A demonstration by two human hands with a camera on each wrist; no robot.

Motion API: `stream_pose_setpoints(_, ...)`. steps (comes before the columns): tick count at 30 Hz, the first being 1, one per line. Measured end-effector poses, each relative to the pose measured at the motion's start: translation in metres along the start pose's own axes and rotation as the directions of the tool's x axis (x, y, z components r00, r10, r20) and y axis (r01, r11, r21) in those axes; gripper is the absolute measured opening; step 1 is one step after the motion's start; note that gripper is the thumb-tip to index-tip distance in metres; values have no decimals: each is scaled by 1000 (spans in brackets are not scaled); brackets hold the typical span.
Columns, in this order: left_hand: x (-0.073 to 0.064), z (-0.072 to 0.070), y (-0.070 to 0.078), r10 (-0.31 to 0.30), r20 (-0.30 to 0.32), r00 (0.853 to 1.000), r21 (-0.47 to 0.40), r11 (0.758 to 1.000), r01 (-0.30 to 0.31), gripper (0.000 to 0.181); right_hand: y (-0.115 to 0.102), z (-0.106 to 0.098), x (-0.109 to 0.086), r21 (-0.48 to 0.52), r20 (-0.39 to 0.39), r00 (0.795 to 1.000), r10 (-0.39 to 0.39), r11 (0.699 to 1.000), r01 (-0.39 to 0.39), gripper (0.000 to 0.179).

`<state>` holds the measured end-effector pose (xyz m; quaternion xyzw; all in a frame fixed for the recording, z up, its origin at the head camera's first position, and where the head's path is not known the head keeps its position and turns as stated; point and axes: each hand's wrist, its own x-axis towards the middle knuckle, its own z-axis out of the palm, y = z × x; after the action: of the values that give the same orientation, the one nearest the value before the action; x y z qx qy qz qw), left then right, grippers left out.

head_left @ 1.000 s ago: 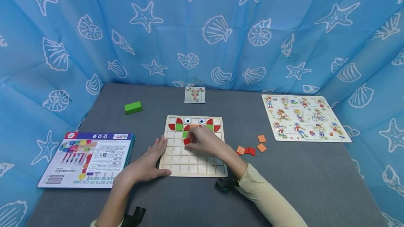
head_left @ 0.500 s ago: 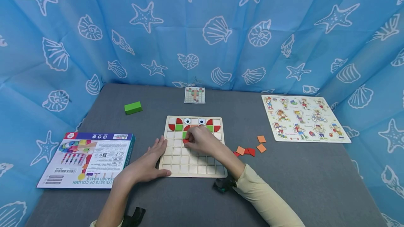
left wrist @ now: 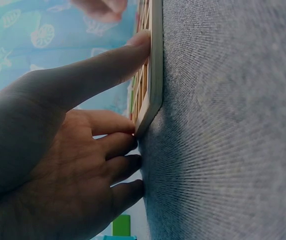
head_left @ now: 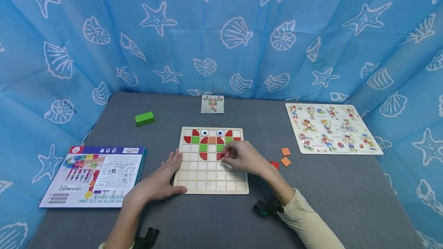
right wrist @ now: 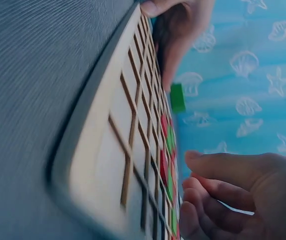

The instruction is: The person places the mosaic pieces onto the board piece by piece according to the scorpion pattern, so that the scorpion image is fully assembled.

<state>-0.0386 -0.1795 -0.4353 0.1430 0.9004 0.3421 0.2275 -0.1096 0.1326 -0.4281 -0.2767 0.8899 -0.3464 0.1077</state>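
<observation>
A wooden grid board (head_left: pixel 211 185) lies mid-table, with red quarter-round, green and orange pieces and two eye pieces in its upper cells. My left hand (head_left: pixel 160 176) rests at its lower left corner, thumb on the rim (left wrist: pixel 155 65) and fingers extended along the left side. Over the board's right half is my right hand (head_left: pixel 243 157), fingers loosely curled, fingertips right at a red quarter-round piece (head_left: pixel 219 156). In the right wrist view nothing shows between thumb and fingers of the right hand (right wrist: pixel 232 195). Another red quarter-round piece (head_left: pixel 203 156) sits in the grid to the left.
Orange square tiles (head_left: pixel 285 161) and a red piece (head_left: pixel 275 165) lie right of the board, partly behind my right forearm. A small pattern card (head_left: pixel 212 104) and green block (head_left: pixel 144 118) are farther back. A boxed set (head_left: pixel 104 172) lies left, a picture puzzle (head_left: pixel 332 130) right.
My right hand has let go of the left red quarter-round piece and moved right across the board, uncovering the middle pieces. The left hand stays in place.
</observation>
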Motion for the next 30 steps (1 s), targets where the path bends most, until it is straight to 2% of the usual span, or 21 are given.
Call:
stream_pose_setpoints(7,0,-1,1,-5,7,1000,-4,1000,5,108,25,-29,-33,-19,5,999,39,999,-39,15)
stream_pose_setpoints(14,1,-2,-1,-5,12,1000,4,1000,5,108,44,-53,-59,-108,9,997,83,991,-81,21)
stream_pose_setpoints(19,2,-1,-2,-1,10,1000,11,1000,0,108,54,-60,-66,-150,40,993,113,983,-106,25)
stream_pose_setpoints(30,1,1,-2,-2,10,1000,2,1000,2,108,63,-59,-69,-116,66,990,126,986,-118,19)
